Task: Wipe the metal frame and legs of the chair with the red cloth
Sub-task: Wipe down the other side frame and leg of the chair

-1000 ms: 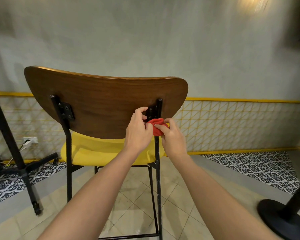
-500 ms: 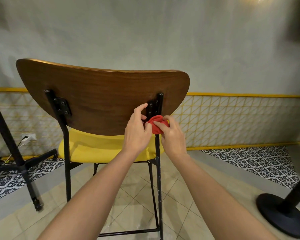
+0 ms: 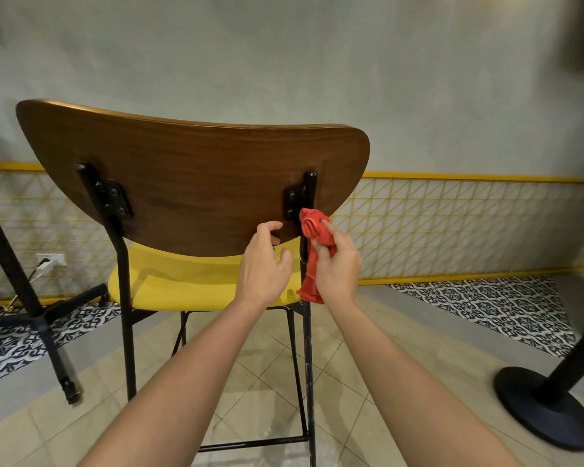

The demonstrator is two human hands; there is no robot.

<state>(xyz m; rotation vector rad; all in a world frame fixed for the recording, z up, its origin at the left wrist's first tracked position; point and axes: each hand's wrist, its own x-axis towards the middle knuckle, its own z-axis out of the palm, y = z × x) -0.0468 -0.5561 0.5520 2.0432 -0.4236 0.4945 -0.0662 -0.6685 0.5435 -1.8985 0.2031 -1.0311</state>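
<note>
Left hand (image 3: 265,267), now off the cloth (image 3: 314,251), half-open, fingertips at the backrest (image 3: 189,183) edge; right hand (image 3: 338,264) alone pinches cloth against the upright (image 3: 308,197): one-handed wiping likely.

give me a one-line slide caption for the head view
Right hand presses a red cloth to the chair's black rear upright; left hand hovers beside it.

Café — pedestal table base (image 3: 547,412), patterned tiles (image 3: 486,308)
</note>
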